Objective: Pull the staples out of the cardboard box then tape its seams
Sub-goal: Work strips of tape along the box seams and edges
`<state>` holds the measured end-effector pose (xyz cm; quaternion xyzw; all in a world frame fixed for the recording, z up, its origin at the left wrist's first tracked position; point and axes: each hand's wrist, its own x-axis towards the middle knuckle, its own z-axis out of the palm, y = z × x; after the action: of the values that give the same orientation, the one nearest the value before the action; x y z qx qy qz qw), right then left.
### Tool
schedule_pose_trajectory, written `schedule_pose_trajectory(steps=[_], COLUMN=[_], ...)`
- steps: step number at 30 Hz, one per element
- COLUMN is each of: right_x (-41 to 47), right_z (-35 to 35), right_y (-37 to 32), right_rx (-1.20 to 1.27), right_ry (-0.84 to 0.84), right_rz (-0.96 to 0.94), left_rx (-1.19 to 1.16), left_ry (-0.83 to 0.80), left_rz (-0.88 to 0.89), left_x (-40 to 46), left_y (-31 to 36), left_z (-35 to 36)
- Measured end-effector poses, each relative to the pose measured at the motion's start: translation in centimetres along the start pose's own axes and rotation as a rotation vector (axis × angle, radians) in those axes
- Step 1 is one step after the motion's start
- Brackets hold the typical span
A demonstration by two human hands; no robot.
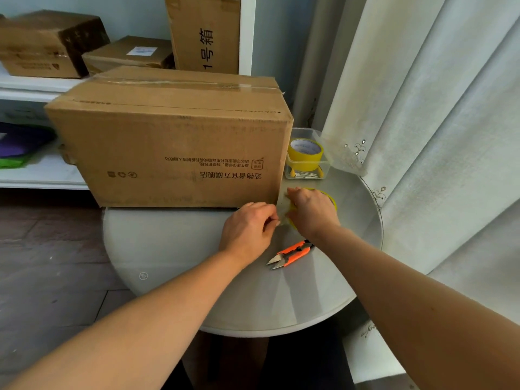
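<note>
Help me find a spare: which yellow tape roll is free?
The roll standing in the clear tub; the other is under the right hand.

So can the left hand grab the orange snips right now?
Probably not at once: the left hand is pinching tape. The snips lie close beside it on the bare table, nothing between, so once it lets go, yes.

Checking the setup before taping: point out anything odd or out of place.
The cardboard box sits upside down, its print inverted, and overhangs the round table's left edge. Nothing looks spilled.
</note>
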<state>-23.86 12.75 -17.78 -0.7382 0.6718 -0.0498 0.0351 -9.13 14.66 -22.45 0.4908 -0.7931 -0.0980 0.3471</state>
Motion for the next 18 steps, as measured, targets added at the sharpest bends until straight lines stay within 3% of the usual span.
schedule_pose_trajectory(steps=[2,6,10,14,18], right_x=[0.0,-0.1,-0.1,-1.4,-2.8], right_z=[-0.1,0.1,-1.1,-3.8,-4.5], right_y=[0.1,0.6,0.5,-0.3,-1.4], right_rx=[-0.009,0.025,0.008,-0.119,-0.379], right_ry=[-0.013,0.015,-0.119,0.090,-0.384], right_rz=[-0.010,-0.051,-0.060,-0.214,-0.366], left_rx=[-0.034,-0.267,-0.383,-0.343,-0.295], left_ry=[-0.010,-0.124,-0.179,-0.143,-0.081], left_rz=[-0.019,-0.282,-0.423,-0.388,-0.376], left_x=[0.0,0.6,1.2,1.3,1.2], left_y=[-0.1,-0.7,-1.2,-1.4,-1.4], left_z=[-0.1,-0.3,-0.3,0.2,0.5])
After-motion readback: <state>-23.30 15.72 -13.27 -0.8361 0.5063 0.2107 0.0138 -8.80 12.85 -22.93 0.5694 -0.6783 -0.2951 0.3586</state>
